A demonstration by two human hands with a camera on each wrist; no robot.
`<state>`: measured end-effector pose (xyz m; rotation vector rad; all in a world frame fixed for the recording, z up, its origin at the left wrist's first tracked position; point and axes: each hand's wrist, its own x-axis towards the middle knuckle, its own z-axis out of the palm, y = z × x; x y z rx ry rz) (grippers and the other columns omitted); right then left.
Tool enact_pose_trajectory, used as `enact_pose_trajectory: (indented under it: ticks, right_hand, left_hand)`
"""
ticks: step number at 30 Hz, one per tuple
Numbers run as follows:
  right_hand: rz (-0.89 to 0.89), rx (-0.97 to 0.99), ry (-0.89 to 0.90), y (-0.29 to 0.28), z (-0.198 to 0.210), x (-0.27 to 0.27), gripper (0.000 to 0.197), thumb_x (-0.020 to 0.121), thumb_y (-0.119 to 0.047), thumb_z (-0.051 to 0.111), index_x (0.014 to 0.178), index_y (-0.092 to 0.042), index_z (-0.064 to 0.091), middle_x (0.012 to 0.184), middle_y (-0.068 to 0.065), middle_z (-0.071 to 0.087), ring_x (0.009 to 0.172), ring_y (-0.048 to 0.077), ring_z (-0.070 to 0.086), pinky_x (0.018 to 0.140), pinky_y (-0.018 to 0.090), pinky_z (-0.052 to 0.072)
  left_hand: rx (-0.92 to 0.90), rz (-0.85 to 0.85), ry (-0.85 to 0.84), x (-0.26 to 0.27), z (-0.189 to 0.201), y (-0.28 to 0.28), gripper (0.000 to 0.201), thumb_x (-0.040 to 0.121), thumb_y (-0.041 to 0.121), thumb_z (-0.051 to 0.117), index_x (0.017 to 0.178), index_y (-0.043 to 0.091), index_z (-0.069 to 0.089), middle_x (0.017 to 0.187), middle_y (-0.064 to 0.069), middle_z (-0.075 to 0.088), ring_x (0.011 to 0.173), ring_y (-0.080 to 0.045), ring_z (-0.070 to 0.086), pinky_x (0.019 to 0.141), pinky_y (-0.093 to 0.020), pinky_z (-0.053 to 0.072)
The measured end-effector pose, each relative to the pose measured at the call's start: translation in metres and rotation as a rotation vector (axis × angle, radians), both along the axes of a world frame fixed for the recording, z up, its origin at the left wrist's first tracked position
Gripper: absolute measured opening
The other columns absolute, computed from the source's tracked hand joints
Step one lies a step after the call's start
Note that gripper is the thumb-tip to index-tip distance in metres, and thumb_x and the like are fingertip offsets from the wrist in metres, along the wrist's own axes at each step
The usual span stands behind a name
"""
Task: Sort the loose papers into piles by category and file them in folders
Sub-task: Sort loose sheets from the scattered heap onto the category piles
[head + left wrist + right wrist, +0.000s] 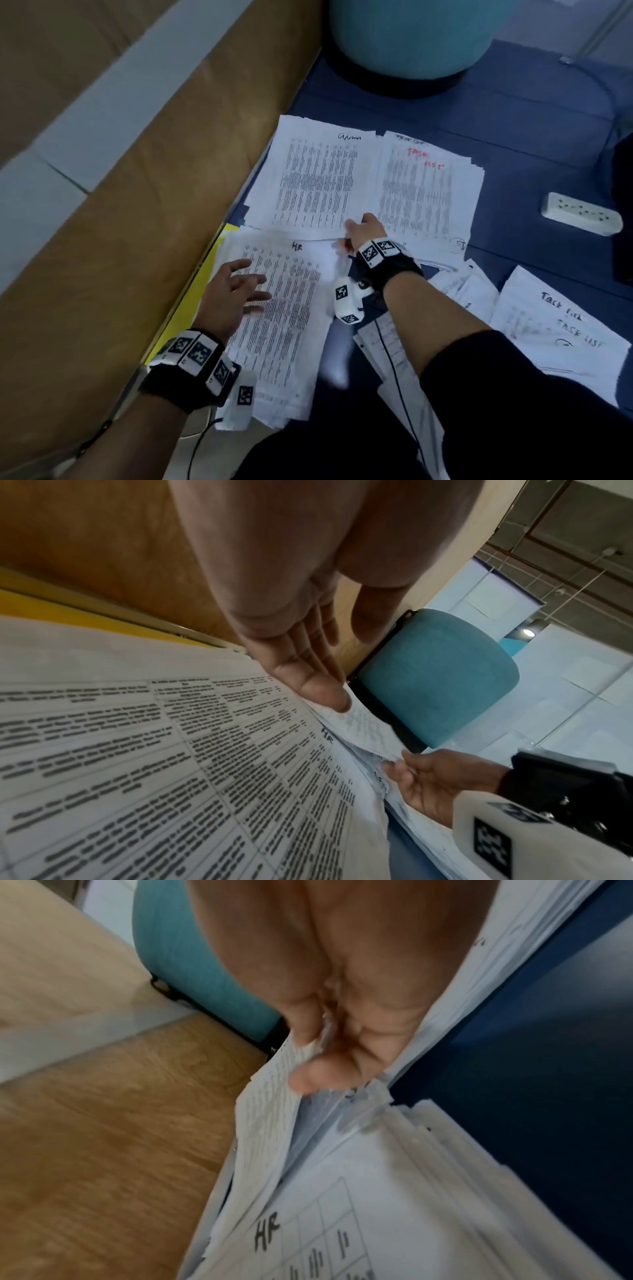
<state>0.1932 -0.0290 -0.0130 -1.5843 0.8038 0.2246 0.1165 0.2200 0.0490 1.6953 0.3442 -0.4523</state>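
Three paper piles lie on the blue floor: one marked HR [284,308] close to me, one marked Admin [315,178] beyond it, and one with red Task List writing [424,192] to its right. A yellow folder [191,291] shows under the HR pile's left edge. My left hand [255,286] hovers flat over the HR pile with fingers spread; in the left wrist view the left hand [318,669] touches the pile's far edge with a fingertip. My right hand [352,228] pinches the near right corner of the Admin sheets; the right hand [308,1064] has its thumb on the printed sheet [267,1123].
Another Task List pile [555,329] and loose sheets [462,291] lie to the right, partly under my right arm. A teal stool [404,34] stands behind the piles. A white power strip [580,214] lies at the right. A wooden panel [120,205] borders the left.
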Motion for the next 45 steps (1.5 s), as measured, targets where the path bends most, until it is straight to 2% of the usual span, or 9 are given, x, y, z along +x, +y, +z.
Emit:
enact_pose_trajectory:
  ticks: [4,8,19,22,26,29,33,39,45]
  right_hand:
    - [0.012,0.048,0.028,-0.001,0.002,-0.009,0.028,0.091,-0.016,0.058,0.079,-0.031,0.037,0.092,0.014,0.058,0.071,0.028,0.062,0.060,0.035,0.056]
    - [-0.052,0.015,0.017,-0.034,0.022,-0.059,0.008,0.091,-0.013,0.058,0.094,-0.014,0.050,0.076,0.010,0.057,0.049,0.024,0.051,0.047,0.027,0.042]
    - [-0.213,-0.268,0.148,-0.193,0.033,-0.309,0.012,0.091,-0.020,0.066,0.085,-0.013,0.058,0.091,0.014,0.068,0.064,0.023,0.064,0.068,0.040,0.053]
    - [-0.282,-0.384,0.291,-0.231,0.025,-0.367,0.010,0.089,-0.025,0.066,0.082,-0.022,0.059,0.103,0.012,0.070,0.086,0.030,0.067,0.079,0.043,0.054]
    - [-0.302,-0.534,0.502,-0.264,0.018,-0.421,0.024,0.093,-0.017,0.057,0.115,-0.013,0.064,0.127,0.014,0.062,0.117,0.033,0.056,0.093,0.032,0.043]
    - [-0.231,-0.491,0.537,-0.267,0.014,-0.438,0.032,0.092,-0.023,0.061,0.121,-0.008,0.060,0.122,0.014,0.062,0.113,0.031,0.057,0.088,0.030,0.043]
    - [-0.134,-0.400,0.487,-0.263,0.007,-0.441,0.022,0.087,-0.019,0.071,0.096,-0.013,0.051,0.085,-0.001,0.057,0.082,0.021,0.056,0.066,0.027,0.043]
    - [-0.131,-0.342,0.222,-0.265,0.031,-0.441,0.019,0.094,-0.002,0.056,0.105,-0.016,0.063,0.089,0.006,0.066,0.072,0.020,0.059,0.052,0.021,0.047]
    - [-0.063,-0.389,0.021,-0.280,0.079,-0.432,0.020,0.092,-0.004,0.059,0.084,-0.022,0.063,0.076,-0.004,0.067,0.065,0.012,0.060,0.058,0.022,0.047]
  left_hand:
    - [0.012,-0.059,-0.014,-0.005,0.000,-0.008,0.023,0.099,0.010,0.047,0.121,0.017,0.050,0.105,-0.006,0.068,0.084,-0.024,0.068,0.064,-0.032,0.055]
    - [-0.012,-0.153,-0.024,-0.011,0.000,-0.042,0.022,0.098,0.004,0.048,0.117,0.013,0.054,0.103,-0.006,0.067,0.081,-0.023,0.067,0.065,-0.033,0.055]
    - [0.026,-0.561,-0.090,-0.074,-0.025,-0.203,0.020,0.093,0.000,0.054,0.108,0.012,0.056,0.097,-0.003,0.063,0.083,-0.017,0.058,0.066,-0.023,0.052]
    - [0.159,-0.715,-0.170,-0.103,-0.037,-0.243,0.025,0.090,0.002,0.059,0.113,0.010,0.060,0.108,-0.007,0.062,0.097,-0.019,0.059,0.089,-0.034,0.049]
    - [0.421,-0.933,-0.222,-0.130,-0.052,-0.274,0.040,0.089,0.012,0.062,0.128,0.014,0.055,0.128,-0.003,0.054,0.123,-0.021,0.047,0.101,-0.031,0.036]
    - [0.513,-0.945,-0.258,-0.140,-0.064,-0.287,0.047,0.086,0.015,0.067,0.130,0.011,0.054,0.139,-0.007,0.050,0.129,-0.023,0.042,0.107,-0.030,0.028]
    - [0.606,-0.931,-0.277,-0.148,-0.070,-0.295,0.048,0.085,0.018,0.068,0.130,0.011,0.054,0.139,-0.006,0.050,0.130,-0.023,0.041,0.111,-0.034,0.027]
    - [0.650,-0.959,-0.246,-0.151,-0.062,-0.292,0.057,0.086,0.023,0.067,0.138,0.013,0.045,0.146,-0.002,0.043,0.135,-0.021,0.037,0.114,-0.038,0.026]
    - [0.491,-0.883,-0.303,-0.141,-0.034,-0.286,0.068,0.084,0.014,0.068,0.144,0.015,0.036,0.142,0.002,0.043,0.133,-0.017,0.037,0.108,-0.032,0.028]
